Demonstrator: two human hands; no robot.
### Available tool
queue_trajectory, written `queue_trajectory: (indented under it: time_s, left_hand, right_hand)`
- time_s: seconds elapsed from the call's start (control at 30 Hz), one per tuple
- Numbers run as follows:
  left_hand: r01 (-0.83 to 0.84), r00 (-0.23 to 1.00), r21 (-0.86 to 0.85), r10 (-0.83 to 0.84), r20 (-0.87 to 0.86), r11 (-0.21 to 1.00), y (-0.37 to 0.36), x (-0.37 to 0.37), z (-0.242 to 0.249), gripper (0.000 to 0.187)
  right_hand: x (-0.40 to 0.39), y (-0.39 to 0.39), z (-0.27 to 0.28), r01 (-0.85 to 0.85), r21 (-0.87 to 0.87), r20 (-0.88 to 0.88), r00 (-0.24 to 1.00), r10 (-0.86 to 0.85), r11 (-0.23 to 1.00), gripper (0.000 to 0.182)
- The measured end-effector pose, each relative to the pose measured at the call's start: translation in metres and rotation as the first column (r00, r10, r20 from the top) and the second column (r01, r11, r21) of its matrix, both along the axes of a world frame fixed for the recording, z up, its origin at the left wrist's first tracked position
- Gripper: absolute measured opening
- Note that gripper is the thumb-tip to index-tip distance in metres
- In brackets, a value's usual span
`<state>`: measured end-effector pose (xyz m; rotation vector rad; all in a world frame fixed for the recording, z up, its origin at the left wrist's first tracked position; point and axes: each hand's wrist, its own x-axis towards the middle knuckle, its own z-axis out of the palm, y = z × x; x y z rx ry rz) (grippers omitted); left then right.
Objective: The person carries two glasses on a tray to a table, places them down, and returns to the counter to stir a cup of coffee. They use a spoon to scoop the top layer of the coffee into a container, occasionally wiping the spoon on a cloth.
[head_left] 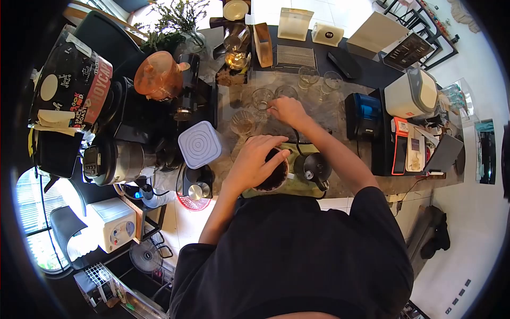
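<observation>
My right hand (288,112) reaches across the counter, its fingertips closed at the rim of a small clear glass (262,99). My left hand (258,161) lies over the back left edge of a dark round vessel (273,179), fingers stretched out and thumb apart; part of the vessel is hidden beneath it. Just right of the vessel stands a black kettle (314,169) on a green mat (303,189). A ribbed glass (243,123) sits beyond my left hand. Another clear glass (287,91) is behind my right hand's fingers.
Two more glasses (308,77) stand farther back. Left of my left hand is a container with a pale blue lid (200,144), near a coffee grinder with an orange hopper (159,77). On the right are a blue-black device (364,115) and a white bin (410,93).
</observation>
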<state>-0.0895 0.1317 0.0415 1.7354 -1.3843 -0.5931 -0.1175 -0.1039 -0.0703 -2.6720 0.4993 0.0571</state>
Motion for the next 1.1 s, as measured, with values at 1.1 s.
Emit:
queue_trajectory:
  time_s: [1.1]
  left_hand:
    - [-0.032,0.988,-0.068,0.042,0.147,0.997,-0.005,-0.007,-0.01,0.023]
  right_hand:
    - [-0.094,-0.073,0.009,0.268,0.049,0.343,0.9,-0.268,0.962,0.032]
